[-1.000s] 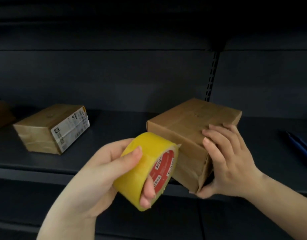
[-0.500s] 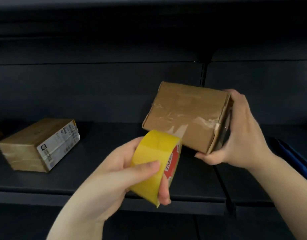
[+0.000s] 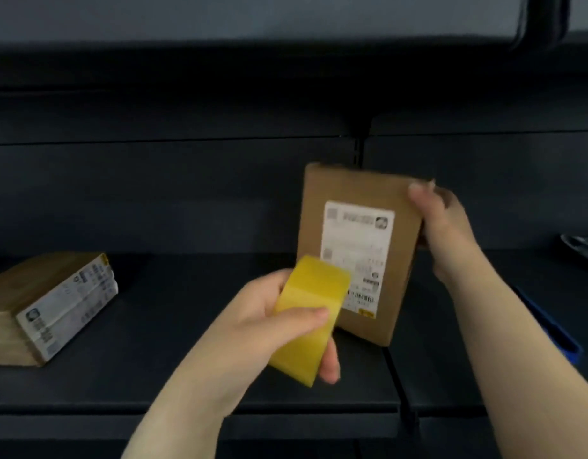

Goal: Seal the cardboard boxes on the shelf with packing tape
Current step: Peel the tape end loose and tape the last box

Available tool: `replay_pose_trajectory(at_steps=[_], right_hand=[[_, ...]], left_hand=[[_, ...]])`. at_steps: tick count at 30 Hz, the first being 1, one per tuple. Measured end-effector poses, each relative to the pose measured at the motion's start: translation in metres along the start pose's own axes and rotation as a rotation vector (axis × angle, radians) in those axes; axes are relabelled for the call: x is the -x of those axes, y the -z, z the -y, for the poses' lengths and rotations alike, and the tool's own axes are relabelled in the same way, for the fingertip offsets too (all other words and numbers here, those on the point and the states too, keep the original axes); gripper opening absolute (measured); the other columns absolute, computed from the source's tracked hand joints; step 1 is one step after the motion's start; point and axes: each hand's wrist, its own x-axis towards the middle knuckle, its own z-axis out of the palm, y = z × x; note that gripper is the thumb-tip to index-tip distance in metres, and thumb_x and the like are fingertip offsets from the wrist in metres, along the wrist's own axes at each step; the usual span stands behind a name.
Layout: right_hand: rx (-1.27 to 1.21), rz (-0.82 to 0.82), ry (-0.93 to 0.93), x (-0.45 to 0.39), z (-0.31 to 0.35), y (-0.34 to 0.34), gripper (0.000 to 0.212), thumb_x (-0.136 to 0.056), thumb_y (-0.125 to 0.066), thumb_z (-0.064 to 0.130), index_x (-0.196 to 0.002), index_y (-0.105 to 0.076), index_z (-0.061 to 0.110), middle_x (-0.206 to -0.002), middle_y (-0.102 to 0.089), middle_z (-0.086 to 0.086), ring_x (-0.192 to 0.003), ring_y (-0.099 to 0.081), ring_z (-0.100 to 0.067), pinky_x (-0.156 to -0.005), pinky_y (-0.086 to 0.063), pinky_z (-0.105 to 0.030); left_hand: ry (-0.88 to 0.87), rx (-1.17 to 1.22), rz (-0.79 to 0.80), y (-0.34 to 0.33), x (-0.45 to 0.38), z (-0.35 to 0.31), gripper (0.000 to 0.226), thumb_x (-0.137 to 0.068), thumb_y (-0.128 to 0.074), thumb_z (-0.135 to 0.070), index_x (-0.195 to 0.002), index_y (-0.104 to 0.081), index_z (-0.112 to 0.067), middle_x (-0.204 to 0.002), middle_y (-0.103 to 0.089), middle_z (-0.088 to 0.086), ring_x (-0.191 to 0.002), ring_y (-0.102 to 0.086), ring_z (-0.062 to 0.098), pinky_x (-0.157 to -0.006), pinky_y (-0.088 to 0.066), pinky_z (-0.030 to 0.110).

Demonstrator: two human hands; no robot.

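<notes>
From the head view I read this as the turning-over step: my right hand [image 3: 446, 233] grips the box [image 3: 359, 250] by its far right edge and holds it up on end, label face toward me, its lower corner close to the shelf [image 3: 186, 342], though I cannot tell whether it touches. My left hand [image 3: 269, 326] is curled round the tape [image 3: 311, 318], thumb across the roll, just below and left of the box. I see no free tape end, so I judge the next move calls for finding that end and picking an unsealed seam on the box; the blur hides any seam here. Left of the box the shelf lies open, with a second box [image 3: 50, 306] well apart near the shelf's left end. Right of the box a shelf divider runs forward, and beyond it a blue thing [image 3: 551, 326] lies near my right forearm. The shelf's front lip runs below the box.
</notes>
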Motion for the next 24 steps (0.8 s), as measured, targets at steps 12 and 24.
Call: replay_pose_trajectory(at_steps=[12, 24], right_hand=[[-0.034, 0.048, -0.305, -0.033, 0.004, 0.029, 0.074, -0.043, -0.052, 0.082, -0.083, -0.067, 0.022, -0.063, -0.072, 0.0, -0.076, -0.066, -0.026, -0.062, -0.049, -0.036], [-0.226, 0.022, -0.584, -0.026, -0.035, 0.033, 0.063, -0.074, -0.049, 0.071, -0.049, -0.069, 0.016, -0.05, -0.066, -0.005, -0.038, -0.062, -0.023, -0.043, -0.049, -0.027]], left_hand=[[0.038, 0.018, -0.102, -0.034, 0.01, 0.009, 0.029, -0.079, -0.057, -0.054, -0.084, -0.069, -0.028, -0.051, -0.066, 0.009, -0.049, -0.065, 0.02, -0.061, -0.058, 0.032], [0.125, 0.035, -0.044, -0.063, 0.005, 0.014, 0.033, -0.075, -0.054, -0.045, -0.082, -0.065, -0.016, -0.054, -0.065, 0.01, -0.045, -0.061, 0.021, -0.048, -0.054, 0.029]])
